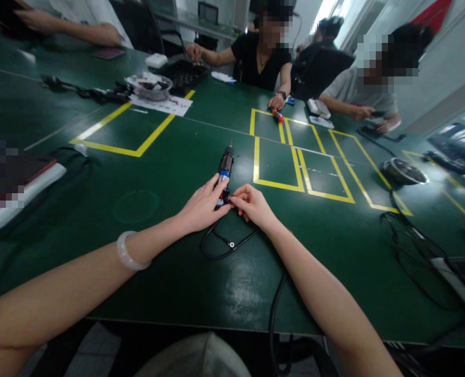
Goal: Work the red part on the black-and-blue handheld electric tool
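A slim electric screwdriver (226, 159) with a black nose, a blue band and a thin bit lies on the green table, its tip pointing away from me. My left hand (203, 207) rests over its rear body, fingers laid along it and thumb near the tail end. Beside that end, my right hand (251, 207) pinches with thumb and forefinger; what lies between the fingertips is too small and hidden to name. A black cable (212, 256) loops on the table just below my hands, with a small ring terminal (232, 244) at the loop.
Yellow tape rectangles (279, 184) mark the table ahead and right. A bowl of small parts (154, 86) and a black tray (185, 76) stand far left. Another bowl (405, 172) and loose cables (397, 251) lie right. A co-worker's hand (277, 100) touches a red-and-black tool (278, 116).
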`<action>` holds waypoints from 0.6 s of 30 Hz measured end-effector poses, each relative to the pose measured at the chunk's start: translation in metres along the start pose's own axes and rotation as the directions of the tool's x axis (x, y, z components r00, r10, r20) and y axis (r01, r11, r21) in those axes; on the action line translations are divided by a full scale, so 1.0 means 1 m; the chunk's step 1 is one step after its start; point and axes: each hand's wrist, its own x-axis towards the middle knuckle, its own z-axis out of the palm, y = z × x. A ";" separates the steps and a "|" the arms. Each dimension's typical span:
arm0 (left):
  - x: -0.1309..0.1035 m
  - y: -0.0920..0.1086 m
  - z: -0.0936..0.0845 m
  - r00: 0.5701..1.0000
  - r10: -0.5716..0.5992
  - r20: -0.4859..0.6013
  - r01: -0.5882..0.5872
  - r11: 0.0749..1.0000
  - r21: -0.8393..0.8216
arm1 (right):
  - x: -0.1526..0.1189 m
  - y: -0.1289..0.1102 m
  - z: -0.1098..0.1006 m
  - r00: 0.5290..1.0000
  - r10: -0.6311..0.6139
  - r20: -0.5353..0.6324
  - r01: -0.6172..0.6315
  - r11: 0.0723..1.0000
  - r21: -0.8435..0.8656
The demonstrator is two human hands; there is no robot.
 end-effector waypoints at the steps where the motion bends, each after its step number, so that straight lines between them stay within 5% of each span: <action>1: 0.000 0.000 0.000 1.000 -0.001 0.002 0.001 1.000 -0.005 | 0.000 0.000 0.000 1.000 0.004 0.004 -0.004 1.000 -0.002; 8: 0.000 0.003 -0.002 1.000 -0.003 0.008 0.003 1.000 -0.005 | 0.006 0.008 0.004 0.995 -0.055 -0.085 0.042 0.989 -0.144; 18: -0.001 0.004 -0.003 1.000 -0.002 0.004 0.002 1.000 -0.031 | 0.004 0.009 0.007 0.996 -0.057 -0.069 0.055 0.998 -0.036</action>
